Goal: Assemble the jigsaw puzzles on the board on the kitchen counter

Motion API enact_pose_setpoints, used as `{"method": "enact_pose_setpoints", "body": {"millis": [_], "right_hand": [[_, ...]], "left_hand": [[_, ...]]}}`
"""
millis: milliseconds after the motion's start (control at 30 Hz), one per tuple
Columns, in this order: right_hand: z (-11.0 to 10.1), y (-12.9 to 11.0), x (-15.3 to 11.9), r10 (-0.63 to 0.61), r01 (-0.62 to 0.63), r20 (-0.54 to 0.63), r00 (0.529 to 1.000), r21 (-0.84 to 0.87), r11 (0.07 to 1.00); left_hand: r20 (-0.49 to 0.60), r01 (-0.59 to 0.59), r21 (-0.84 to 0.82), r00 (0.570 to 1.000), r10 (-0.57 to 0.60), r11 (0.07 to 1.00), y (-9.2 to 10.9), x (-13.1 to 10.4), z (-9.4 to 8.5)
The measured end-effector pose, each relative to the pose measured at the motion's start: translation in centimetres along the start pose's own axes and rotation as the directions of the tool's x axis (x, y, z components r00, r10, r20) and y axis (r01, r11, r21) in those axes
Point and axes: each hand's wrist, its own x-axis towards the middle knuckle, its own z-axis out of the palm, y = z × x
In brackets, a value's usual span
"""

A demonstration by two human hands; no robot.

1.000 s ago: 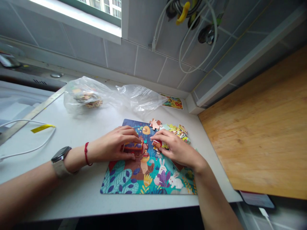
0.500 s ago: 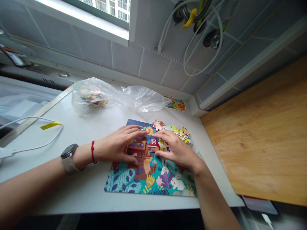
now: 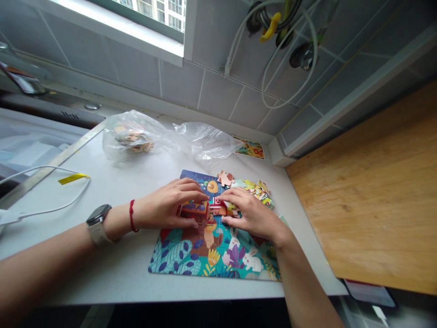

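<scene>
A colourful jigsaw puzzle (image 3: 208,264) with rabbits, flowers and leaves lies on the white counter. My left hand (image 3: 174,205) rests over its left part, fingers and thumb apart around a dark red patch. From the right, my right hand (image 3: 251,212) has its fingertips and thumb at the edges of a red jigsaw piece (image 3: 217,202) with a white crossed window, partly covered by the fingers. Loose jigsaw pieces (image 3: 261,191) lie heaped beyond the right hand, with a pink piece (image 3: 225,178) at the puzzle's top edge.
A clear plastic bag (image 3: 133,136) with more pieces stands at the back left. Behind it a printed picture card (image 3: 252,149) lies near the wall. A white cable (image 3: 58,214) crosses the left side, near the sink (image 3: 44,109). A wooden board (image 3: 372,191) borders the right.
The red jigsaw piece has shifted slightly left and my fingers have closed in a little. My left fingertips are more bent, drawn slightly back from the upper part of the puzzle.
</scene>
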Motion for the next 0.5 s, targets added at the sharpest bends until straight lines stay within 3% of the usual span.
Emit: {"method": "enact_pose_setpoints", "body": {"millis": [267,500], "right_hand": [[-0.44,-0.40,-0.36,-0.055,0.056,-0.026,0.998,0.016,0.998],[-0.94,-0.90,-0.79,-0.062,0.061,0.083,0.995,0.015,0.998]], "left_hand": [[0.006,0.066,0.048,0.998,-0.066,0.997,-0.12,-0.23,0.55],[-0.007,0.064,0.046,0.998,-0.064,0.997,-0.54,-0.32,0.59]]}}
